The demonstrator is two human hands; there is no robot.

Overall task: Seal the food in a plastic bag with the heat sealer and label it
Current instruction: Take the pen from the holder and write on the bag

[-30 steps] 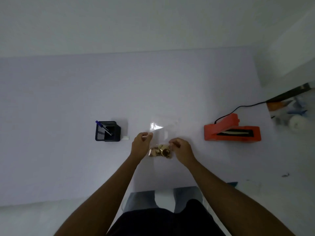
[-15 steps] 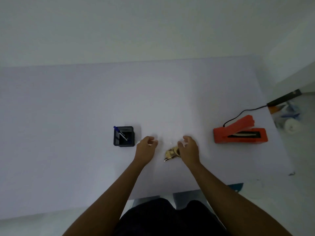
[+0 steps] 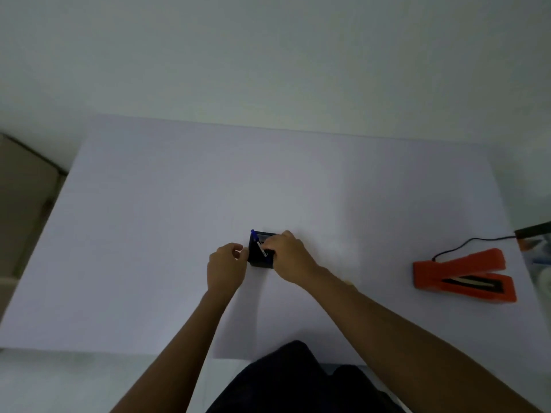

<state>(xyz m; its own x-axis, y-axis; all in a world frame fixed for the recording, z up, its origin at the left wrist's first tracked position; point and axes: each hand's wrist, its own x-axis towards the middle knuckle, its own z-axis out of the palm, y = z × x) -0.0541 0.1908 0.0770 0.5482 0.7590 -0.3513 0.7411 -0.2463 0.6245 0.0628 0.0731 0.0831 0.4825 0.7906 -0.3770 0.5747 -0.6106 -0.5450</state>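
A black pen holder stands on the white table with a blue-capped pen leaning in it. My right hand lies over the holder's right side, its curled fingertips closing on the lower end of the pen. Just left of the holder, my left hand pinches a small white label. The orange heat sealer sits at the right with its jaw raised. My right forearm hides the food bag, except for a small yellowish bit.
The sealer's black cord runs to the table's right edge, where some clutter lies. A brown surface lies beyond the table's left edge. My dark-clothed lap is at the near edge.
My right hand let go of the food bag and moved left to the pen holder. My left hand picked up the white label beside the holder. The camera view swung left.
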